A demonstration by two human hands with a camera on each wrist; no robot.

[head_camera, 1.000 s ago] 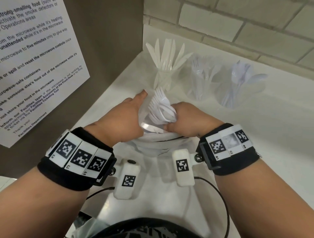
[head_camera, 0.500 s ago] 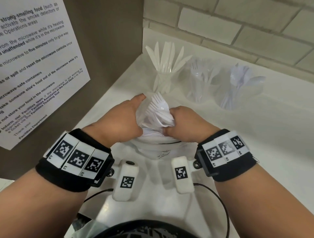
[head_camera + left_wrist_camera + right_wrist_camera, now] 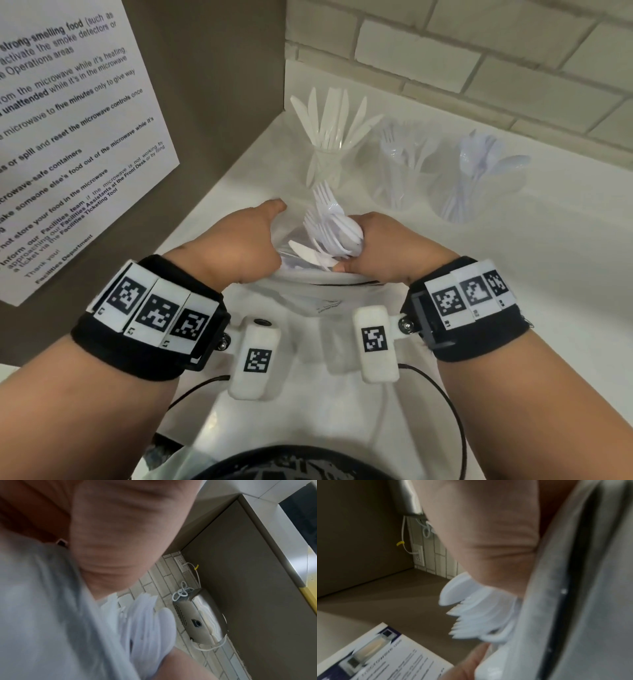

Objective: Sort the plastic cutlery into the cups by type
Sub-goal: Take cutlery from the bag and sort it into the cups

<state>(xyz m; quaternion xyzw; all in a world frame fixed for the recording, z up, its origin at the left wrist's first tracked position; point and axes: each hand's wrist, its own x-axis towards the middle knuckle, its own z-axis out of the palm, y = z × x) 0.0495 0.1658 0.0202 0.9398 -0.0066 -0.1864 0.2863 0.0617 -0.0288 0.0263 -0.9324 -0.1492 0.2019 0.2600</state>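
Observation:
Three clear cups stand in a row at the back of the white counter: one with knives (image 3: pixel 329 137), one with forks (image 3: pixel 402 164), one with spoons (image 3: pixel 474 178). In front of them a clear plastic bag (image 3: pixel 308 294) holds mixed white cutlery. My left hand (image 3: pixel 246 240) grips the bag's left edge. My right hand (image 3: pixel 373 243) grips a bunch of forks and spoons (image 3: pixel 330 226) that sticks up out of the bag's mouth. The same bunch of cutlery (image 3: pixel 477 614) shows blurred in the right wrist view, and as white cutlery (image 3: pixel 147 622) in the left wrist view.
A brown panel with a printed notice (image 3: pixel 61 144) closes off the left side. A pale brick wall (image 3: pixel 479 61) runs behind the cups. A steel wall-mounted appliance (image 3: pixel 199 618) with a white cord hangs above the counter.
My right hand has lifted the bunch of forks and spoons a little higher out of the bag. The left hand has kept its hold on the bag's edge.

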